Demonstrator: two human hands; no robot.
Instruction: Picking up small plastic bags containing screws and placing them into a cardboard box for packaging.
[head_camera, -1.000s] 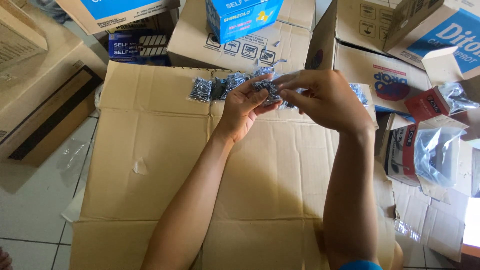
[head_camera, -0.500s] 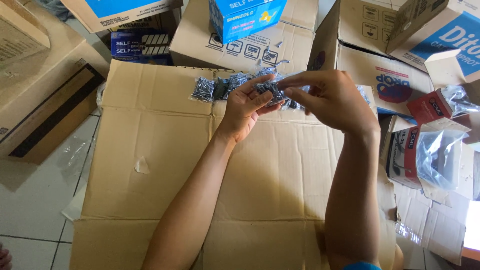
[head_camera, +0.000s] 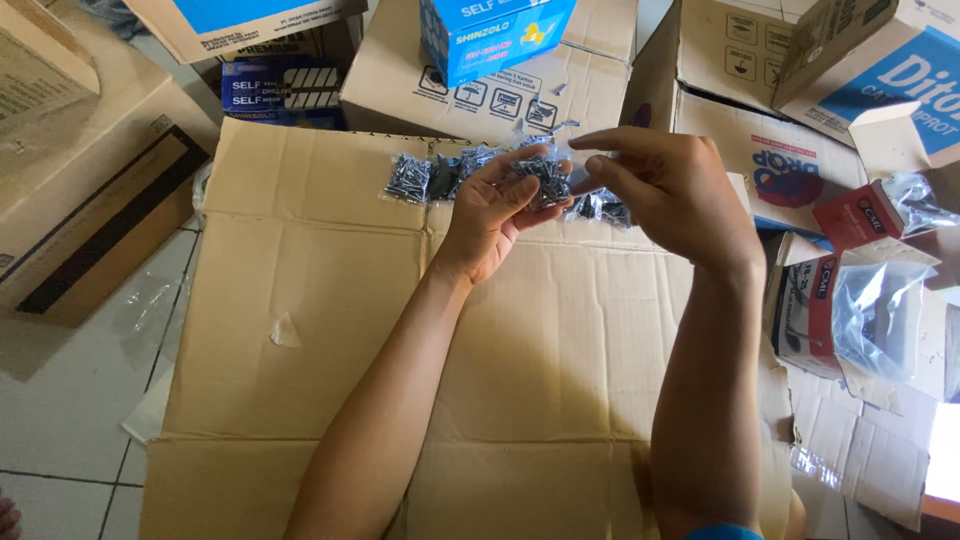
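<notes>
Both hands are raised together over the far edge of the flattened cardboard sheet (head_camera: 330, 330), and a small clear bag of dark screws (head_camera: 545, 178) sits between them. The left hand (head_camera: 495, 215) has its palm turned up and its fingers curled loosely around the bag, so the bag rests against the fingertips at about two o'clock from the palm. The right hand (head_camera: 665, 190) comes in from three o'clock, thumb and forefinger narrowed to a pinch at the bag's top edge, the other fingers fanned loosely above. Whether that pinch actually grips the plastic or only touches it I cannot tell from here. The bag is closer to the left palm, and its long side seems to run roughly nine to three, across the gap between the two hands.

Going outward, more bags of screws (head_camera: 408, 180) lie on the cardboard at nine o'clock from the left hand, just beside it, and another dark packet (head_camera: 605, 210) shows under the right hand. A blue carton (head_camera: 495, 35) stands at twelve o'clock on a closed brown box (head_camera: 480, 95). Off at three o'clock, well apart, are small red and white boxes with clear plastic liners (head_camera: 865, 310).
</notes>
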